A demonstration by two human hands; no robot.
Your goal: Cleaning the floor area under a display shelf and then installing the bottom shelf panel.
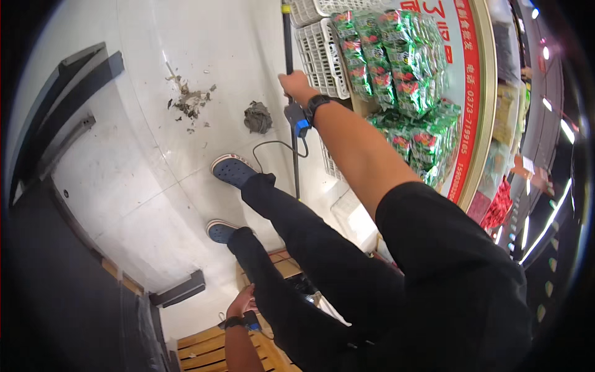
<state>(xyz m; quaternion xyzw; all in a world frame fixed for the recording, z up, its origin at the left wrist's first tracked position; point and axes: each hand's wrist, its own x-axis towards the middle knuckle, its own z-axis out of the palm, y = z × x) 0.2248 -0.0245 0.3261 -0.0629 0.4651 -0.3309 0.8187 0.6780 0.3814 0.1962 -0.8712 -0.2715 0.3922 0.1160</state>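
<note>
My right hand (297, 86) grips a long black pole (289, 46) with yellow bands; its working end is out of view. On that wrist are a black strap and a small black-and-blue device (298, 120) with a cable. My left hand (242, 301) hangs beside my left leg with its fingers bent and partly hidden; whether it holds anything is unclear. A small heap of dirt and scraps (189, 100) lies on the pale tiled floor (139, 186). Between the heap and the pole sits a crumpled grey wad (258, 117). My blue clogs (232, 170) stand near it.
White plastic crates (320, 58) and stacked green packets (411, 60) line my right side, beside a red-bordered panel (465, 93) bearing writing. Black metal bars (69, 97) and a dark cabinet-like surface (69, 279) are opposite. A slatted wooden surface (204, 348) lies near my left arm.
</note>
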